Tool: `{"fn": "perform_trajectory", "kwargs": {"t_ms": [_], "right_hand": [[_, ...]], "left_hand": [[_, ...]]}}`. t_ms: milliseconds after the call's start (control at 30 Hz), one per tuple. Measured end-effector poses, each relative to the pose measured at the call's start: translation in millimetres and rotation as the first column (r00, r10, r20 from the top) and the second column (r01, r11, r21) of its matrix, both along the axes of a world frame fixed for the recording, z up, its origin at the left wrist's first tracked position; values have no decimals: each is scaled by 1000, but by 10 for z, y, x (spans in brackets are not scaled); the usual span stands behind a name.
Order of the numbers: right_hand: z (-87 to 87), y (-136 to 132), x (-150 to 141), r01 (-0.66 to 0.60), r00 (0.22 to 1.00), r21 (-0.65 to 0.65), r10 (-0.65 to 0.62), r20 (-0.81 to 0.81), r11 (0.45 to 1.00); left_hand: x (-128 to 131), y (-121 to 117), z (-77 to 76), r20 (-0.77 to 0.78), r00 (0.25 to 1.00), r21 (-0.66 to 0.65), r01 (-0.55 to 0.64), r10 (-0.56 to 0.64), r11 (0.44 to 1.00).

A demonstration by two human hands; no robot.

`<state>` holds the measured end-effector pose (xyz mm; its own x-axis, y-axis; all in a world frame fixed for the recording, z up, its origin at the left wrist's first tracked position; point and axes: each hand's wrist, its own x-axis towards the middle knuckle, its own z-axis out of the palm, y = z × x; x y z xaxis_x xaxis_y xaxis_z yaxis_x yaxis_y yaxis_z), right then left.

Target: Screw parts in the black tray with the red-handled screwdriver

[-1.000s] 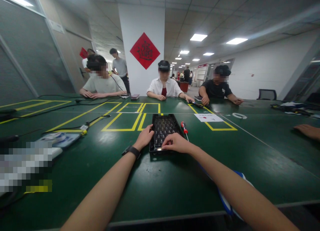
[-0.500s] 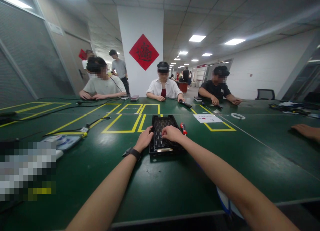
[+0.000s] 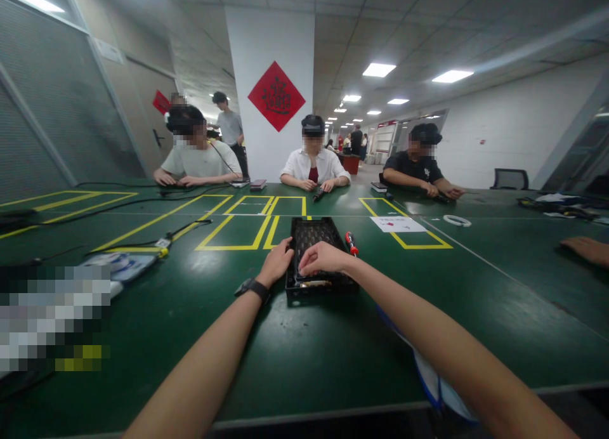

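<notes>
A shallow black tray [image 3: 301, 293] lies on the green table in front of me, its inside set with rows of small cells. My left hand [image 3: 278, 262] grips the tray's left side, thumb and fingers at the rim. Over the near left part of the tray, my right hand [image 3: 324, 259] is closed in a pinch, fingertips pointing down. Whatever may be between those fingertips is too small to make out. Just right of the tray lies a screwdriver [image 3: 351, 243] with a red and dark handle.
Yellow tape outlines [image 3: 228, 247] mark the table [image 3: 304, 356]. A printed sheet [image 3: 398, 224] and a white ring [image 3: 457, 221] lie to the right. Cables [image 3: 190, 226] run along the left. Three people sit opposite; another person's hand [image 3: 585, 248] rests at the right edge.
My right hand has moved from the tray's middle towards its near left corner, still pinched. My left hand stays at the left rim. The person opposite has drawn a dark object closer.
</notes>
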<state>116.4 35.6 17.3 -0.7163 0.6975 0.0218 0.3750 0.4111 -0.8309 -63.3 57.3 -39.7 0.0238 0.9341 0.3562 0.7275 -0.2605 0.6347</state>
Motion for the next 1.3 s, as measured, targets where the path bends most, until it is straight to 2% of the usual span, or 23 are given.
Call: {"fn": "perform_trajectory", "kwargs": {"t_ms": [167,333,467,800,1000,1067,1133,1200,1233,1300], "right_hand": [[14,-40,33,-43,998,53,40,51,998],[13,8,21,-147,983,64,139,121,987],[19,3,-10,-156,976,88,140,164,984],[46,-50,-89,-80,962,68,59,266,994],[66,-33,-110,-40,969,92,16,248,995],[146,3,-70,28,979,151,-57,196,988],[265,56,34,155,966,249,-200,165,956],[374,114,203,328,877,356,-422,231,875],[405,140,304,425,781,413,-557,283,805],[396,176,506,571,528,487,-750,398,661]], "left_hand": [[-9,12,-17,12,1000,13,4,-4,1000],[-15,36,-37,12,1000,23,3,-3,1000],[-25,53,-49,22,1000,22,1,-1,1000],[-21,74,-61,24,1000,18,-2,1,1000],[-23,69,-58,17,1000,17,1,-1,1000],[-26,68,-59,21,1000,12,7,-8,1000],[-29,71,-62,29,999,10,16,-16,1000],[-31,74,-65,45,999,8,24,-24,1000],[-30,73,-65,53,998,5,29,-29,1000],[-28,63,-63,73,996,0,49,-49,999]]}}
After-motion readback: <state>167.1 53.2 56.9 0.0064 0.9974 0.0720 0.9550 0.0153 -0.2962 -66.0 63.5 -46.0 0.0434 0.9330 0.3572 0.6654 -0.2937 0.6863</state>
